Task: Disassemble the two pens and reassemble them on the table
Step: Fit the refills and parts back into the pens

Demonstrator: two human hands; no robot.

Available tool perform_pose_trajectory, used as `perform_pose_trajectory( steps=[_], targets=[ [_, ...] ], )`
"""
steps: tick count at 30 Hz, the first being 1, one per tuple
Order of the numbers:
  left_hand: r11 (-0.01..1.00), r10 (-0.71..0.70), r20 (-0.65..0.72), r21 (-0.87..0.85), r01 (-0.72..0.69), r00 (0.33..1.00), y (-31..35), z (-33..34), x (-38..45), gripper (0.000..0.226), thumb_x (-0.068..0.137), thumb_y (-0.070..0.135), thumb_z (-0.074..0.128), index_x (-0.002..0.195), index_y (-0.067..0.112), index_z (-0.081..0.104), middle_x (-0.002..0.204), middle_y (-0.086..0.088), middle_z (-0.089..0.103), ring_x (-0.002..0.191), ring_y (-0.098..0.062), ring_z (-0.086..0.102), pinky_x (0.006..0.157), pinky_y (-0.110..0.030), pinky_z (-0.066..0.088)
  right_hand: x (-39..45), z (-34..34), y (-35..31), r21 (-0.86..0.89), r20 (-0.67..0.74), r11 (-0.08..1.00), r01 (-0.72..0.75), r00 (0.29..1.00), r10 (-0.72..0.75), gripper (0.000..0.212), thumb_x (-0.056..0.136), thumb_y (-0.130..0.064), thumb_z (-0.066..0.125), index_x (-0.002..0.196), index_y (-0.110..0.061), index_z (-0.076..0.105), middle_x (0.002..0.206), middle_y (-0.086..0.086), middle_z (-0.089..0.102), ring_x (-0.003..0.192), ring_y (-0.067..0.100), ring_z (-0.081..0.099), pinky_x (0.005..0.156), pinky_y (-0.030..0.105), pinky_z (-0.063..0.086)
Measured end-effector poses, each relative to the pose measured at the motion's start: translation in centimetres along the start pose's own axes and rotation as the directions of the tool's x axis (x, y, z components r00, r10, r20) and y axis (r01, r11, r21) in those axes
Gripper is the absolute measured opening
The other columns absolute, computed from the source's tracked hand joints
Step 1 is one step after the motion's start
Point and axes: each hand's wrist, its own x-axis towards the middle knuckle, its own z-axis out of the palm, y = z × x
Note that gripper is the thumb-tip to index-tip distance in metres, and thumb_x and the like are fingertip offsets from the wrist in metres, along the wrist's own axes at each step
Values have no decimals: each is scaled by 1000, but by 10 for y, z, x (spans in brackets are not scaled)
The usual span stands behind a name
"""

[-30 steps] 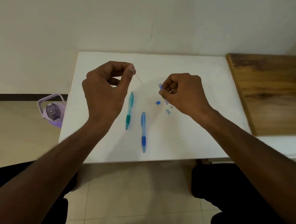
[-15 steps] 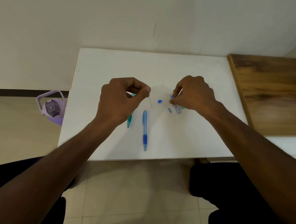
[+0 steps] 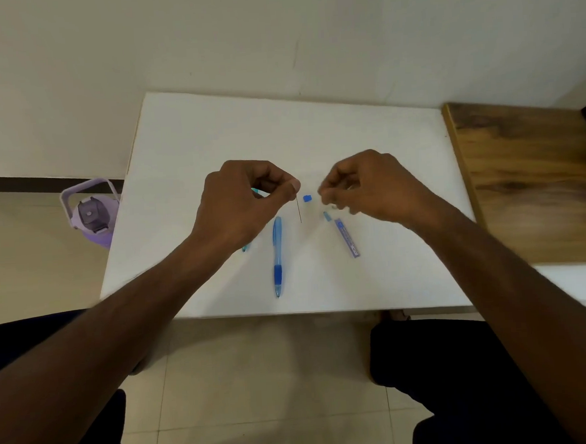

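Observation:
On the white table (image 3: 383, 147) lies a blue pen (image 3: 277, 257), tip toward me. A teal pen (image 3: 246, 248) is mostly hidden under my left hand (image 3: 246, 204), which pinches a thin dark lead (image 3: 299, 211) that hangs down just above the table. A small blue cap (image 3: 306, 198) sits between my hands. My right hand (image 3: 371, 186) hovers with its fingers curled and its blurred fingertips close to the cap; I cannot tell whether it holds anything. Below it lie a tiny light-blue piece (image 3: 326, 215) and a blue lead case (image 3: 347, 237).
A wooden board (image 3: 536, 179) adjoins the table on the right. A purple bottle (image 3: 92, 213) stands on the floor to the left of the table. The wall runs right behind the table's far edge. My knees are under the near edge.
My right hand has let go of the blue lead case, which now lies on the table, and has shifted left toward the small cap. My left hand came down with the lead.

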Motion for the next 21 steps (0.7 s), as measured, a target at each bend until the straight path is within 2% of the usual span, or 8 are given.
perform_pose_trajectory(
  steps=[2,3,6,9,16,18,20,21],
  targets=[
    [1000,2,-16,29,-1,1000,0,3,1,14,93,49,76,91,35,81,83,22,78,75,10,71,83,-26,62,-2,0,-8,253,117,967,13,992,-44,14,88,-29,83,101,-25,78,90,-9,82,85,8,79,76,29,67],
    [999,5,-22,42,-4,1000,0,4,1,14,93,49,76,91,37,80,84,22,78,75,10,71,83,-25,62,-2,1,-10,291,141,957,13,988,-56,18,88,-29,84,103,-24,77,91,-7,83,87,9,79,77,28,66],
    [998,2,-36,58,0,999,-2,7,2,9,92,52,76,86,45,76,83,23,78,74,6,73,81,-26,62,-1,8,-13,297,134,955,1,990,-43,21,86,-32,86,101,-19,78,90,-4,83,87,10,80,78,28,65],
    [996,-8,-29,85,10,1000,-5,9,2,15,91,53,76,77,52,70,78,27,75,74,10,71,78,-23,60,0,14,-13,332,142,943,-32,990,-17,19,86,-32,85,97,-17,79,88,-4,83,86,10,80,76,27,64],
    [993,4,-13,117,-2,1000,-7,9,2,16,91,60,73,80,49,71,74,28,72,71,12,70,68,-14,50,2,20,-14,324,149,945,-33,989,-17,16,86,-29,85,94,-18,77,86,-5,83,83,10,80,75,27,64],
    [972,7,3,234,-7,1000,-10,4,4,34,90,69,67,82,37,74,72,19,73,64,-1,72,63,-15,51,4,17,-14,337,119,940,-55,993,15,22,84,-27,88,100,-20,76,85,-4,83,80,10,80,72,26,64],
    [891,-8,50,453,-15,999,-17,2,3,45,86,71,69,75,28,71,68,11,69,62,-9,69,60,-24,53,7,15,-10,411,33,909,-70,998,61,30,82,-25,89,107,-19,74,84,-1,83,78,12,80,70,25,64],
    [840,-44,78,543,-6,996,-20,5,1,48,84,72,71,73,25,68,71,6,68,66,-14,68,63,-28,56,9,15,-10,459,-4,886,-65,997,76,30,83,-23,89,109,-18,74,85,0,83,77,13,80,69,25,63]
  ],
)
